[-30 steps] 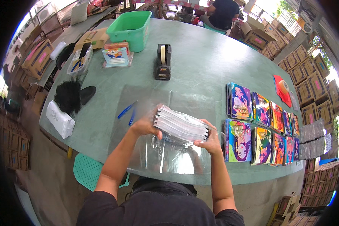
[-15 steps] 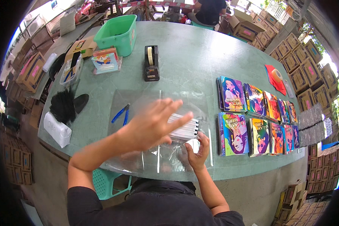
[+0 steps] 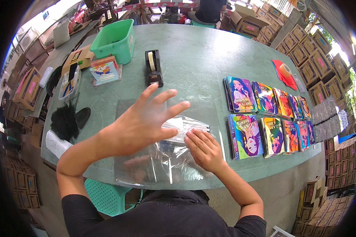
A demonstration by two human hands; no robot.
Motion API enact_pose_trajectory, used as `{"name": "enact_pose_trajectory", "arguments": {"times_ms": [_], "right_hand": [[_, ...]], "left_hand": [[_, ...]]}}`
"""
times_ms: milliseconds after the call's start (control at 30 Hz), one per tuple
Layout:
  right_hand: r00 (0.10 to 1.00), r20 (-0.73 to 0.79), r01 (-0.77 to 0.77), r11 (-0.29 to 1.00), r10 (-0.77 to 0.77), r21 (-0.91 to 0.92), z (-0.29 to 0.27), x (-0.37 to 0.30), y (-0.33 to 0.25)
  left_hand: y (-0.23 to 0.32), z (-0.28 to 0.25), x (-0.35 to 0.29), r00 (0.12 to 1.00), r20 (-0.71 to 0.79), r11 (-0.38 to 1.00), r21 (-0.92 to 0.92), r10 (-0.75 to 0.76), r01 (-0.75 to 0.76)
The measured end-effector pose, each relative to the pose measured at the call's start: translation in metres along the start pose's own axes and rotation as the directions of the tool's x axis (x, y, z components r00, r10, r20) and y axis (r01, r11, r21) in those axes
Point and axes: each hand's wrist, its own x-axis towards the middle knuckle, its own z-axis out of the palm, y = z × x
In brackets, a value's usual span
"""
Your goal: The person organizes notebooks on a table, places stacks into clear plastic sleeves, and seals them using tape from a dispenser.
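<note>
A clear plastic sheet (image 3: 178, 170) lies wrinkled on the table before me. Part of it is folded over a flat white bundle (image 3: 181, 123), whose exact kind I cannot make out. My right hand (image 3: 205, 151) rests on the film at the bundle's near right side, fingers stretched out and flat. Raised over the bundle's left end, my left hand (image 3: 146, 118) has its fingers spread, with nothing visible in them. Its forefinger reaches, in the picture, to the front of a black tape dispenser (image 3: 153, 71); whether it touches cannot be told.
Rows of colourful spiral notebooks (image 3: 245, 136) stand at the right, near a tape roll (image 3: 284, 70) on red sheets. On the left are a green bin (image 3: 112, 41), small picture cards (image 3: 105, 73), a black brush (image 3: 65, 120) and a white pouch (image 3: 56, 143). A green stool (image 3: 106, 195) is below.
My left hand has lifted and moved up toward the tape dispenser, its fingers spreading. My right hand has gone from gripping the bundle's near right corner to lying flat on the film. Blue-handled pliers are now hidden.
</note>
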Motion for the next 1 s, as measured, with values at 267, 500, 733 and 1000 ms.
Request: {"name": "enact_pose_trajectory", "arguments": {"times_ms": [267,500,733,1000], "right_hand": [[0.997,-0.062,-0.036,0.999,0.035,-0.018,0.008,-0.008,-0.009],[1.000,0.002,-0.002,0.999,0.002,0.038,0.003,-0.001,0.001],[1.000,-0.003,0.021,1.000,-0.021,0.005,0.006,-0.008,-0.006],[0.999,-0.040,-0.008,0.999,0.009,0.034,0.010,-0.004,-0.011]], "left_hand": [[-0.001,0.027,0.038,0.969,0.242,0.992,-0.126,0.037,-0.007],[-0.009,0.012,0.027,0.983,0.034,0.938,-0.305,0.183,-0.164],[0.005,0.015,0.011,0.985,0.021,0.981,-0.095,0.170,-0.168],[-0.007,0.060,0.049,0.974,0.013,0.955,-0.202,0.224,-0.217]]}}
